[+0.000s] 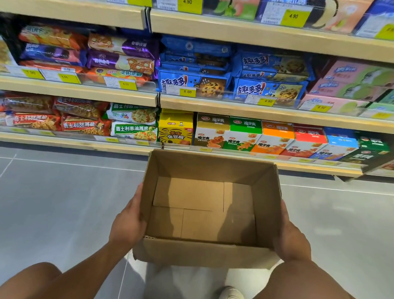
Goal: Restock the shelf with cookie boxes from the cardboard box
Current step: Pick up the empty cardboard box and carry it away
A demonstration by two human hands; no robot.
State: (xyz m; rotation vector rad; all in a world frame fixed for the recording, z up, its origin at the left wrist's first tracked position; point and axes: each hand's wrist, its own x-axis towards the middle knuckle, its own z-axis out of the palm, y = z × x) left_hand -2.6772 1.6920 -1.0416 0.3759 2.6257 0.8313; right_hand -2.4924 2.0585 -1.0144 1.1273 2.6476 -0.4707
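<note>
A: Cardboard box [205, 251], where and how looking?
B: Held between left hand [127, 223] and right hand [291, 239], above grey floor tiles [65, 200], just before the lowest shelf [124, 146] of snack boxes [244, 135]. Plain brown, open on top, showing inside only bare bottom flaps.
A: And the grip?
B: Each grip holding one side wall, left thumb laid along the outside; other fingers hidden.

The cardboard box [205, 253] is held over the floor [54, 199], the left hand [128, 223] being set against its left wall and the right hand [291, 239] against its right wall. Behind the cardboard box the shelf [272, 112] is found, with cookie boxes [244, 135] lined up on its lowest level just beyond the far rim. A shoe [231, 297] is placed on the floor before the near wall.
</note>
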